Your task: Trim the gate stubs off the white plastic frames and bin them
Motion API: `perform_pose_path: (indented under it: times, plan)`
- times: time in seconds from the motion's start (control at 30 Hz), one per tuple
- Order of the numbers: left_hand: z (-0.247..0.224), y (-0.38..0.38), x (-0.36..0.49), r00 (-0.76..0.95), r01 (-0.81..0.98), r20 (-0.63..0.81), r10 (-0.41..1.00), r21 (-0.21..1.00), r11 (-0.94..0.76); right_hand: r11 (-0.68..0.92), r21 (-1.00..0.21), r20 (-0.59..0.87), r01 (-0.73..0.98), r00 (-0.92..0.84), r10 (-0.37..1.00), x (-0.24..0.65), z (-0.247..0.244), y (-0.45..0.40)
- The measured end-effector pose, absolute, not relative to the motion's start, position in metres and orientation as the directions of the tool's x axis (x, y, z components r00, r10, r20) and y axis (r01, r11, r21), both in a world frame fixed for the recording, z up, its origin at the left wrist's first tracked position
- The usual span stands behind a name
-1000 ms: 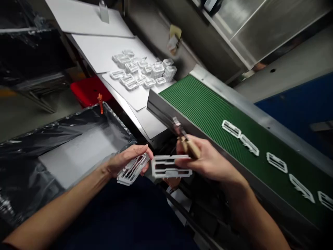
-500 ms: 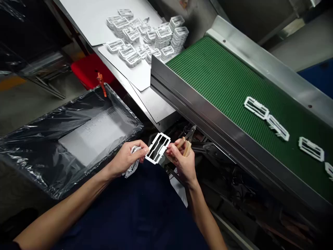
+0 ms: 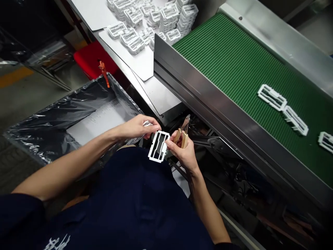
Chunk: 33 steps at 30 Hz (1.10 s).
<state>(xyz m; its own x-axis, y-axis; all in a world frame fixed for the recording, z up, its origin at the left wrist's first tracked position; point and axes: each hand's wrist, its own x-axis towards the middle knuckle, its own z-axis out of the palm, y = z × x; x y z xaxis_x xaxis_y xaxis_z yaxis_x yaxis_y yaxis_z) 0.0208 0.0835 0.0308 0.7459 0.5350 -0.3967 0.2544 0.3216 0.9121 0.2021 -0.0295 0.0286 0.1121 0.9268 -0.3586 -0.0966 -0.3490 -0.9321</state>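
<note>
Right hand (image 3: 186, 153) is pinching white slatted plastic frame (image 3: 163, 148), clasping tan-handled metal nippers (image 3: 184, 139); left hand (image 3: 139, 126) is gripping similar frames (image 3: 134, 140). Probably light, stiff; rim safest.

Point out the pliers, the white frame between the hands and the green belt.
Pliers (image 3: 184, 139): head view, tan handle.
White frame (image 3: 164, 147): head view, wide side tab.
Green belt (image 3: 234, 69): head view, bare ribbed surface.

White frames (image 3: 274, 93) lie on the green belt (image 3: 221, 59).

The head view looks forward and down, close behind and above the left hand (image 3: 137, 126) and right hand (image 3: 186, 152), reaching past them to the counter (image 3: 162, 95).
</note>
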Motion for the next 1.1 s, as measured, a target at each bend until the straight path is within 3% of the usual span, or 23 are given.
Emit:
perform_pose_path:
  times: [0.23,0.83,1.1]
  plan:
    - [0.03,0.104,0.035,0.831,0.362,-0.433,0.35,0.898,0.25,-0.369,-0.911,-0.381,-0.181,0.031,0.924,0.205,0.02,-0.025]
    - [0.027,0.099,0.036,0.851,0.402,-0.427,0.307,0.904,0.142,-0.357,-0.919,-0.353,-0.17,-0.056,0.934,0.207,0.013,-0.029]
    - [0.024,0.095,0.034,0.86,0.384,-0.419,0.29,0.907,0.172,-0.346,-0.92,-0.344,-0.183,-0.044,0.938,0.207,0.009,-0.033]
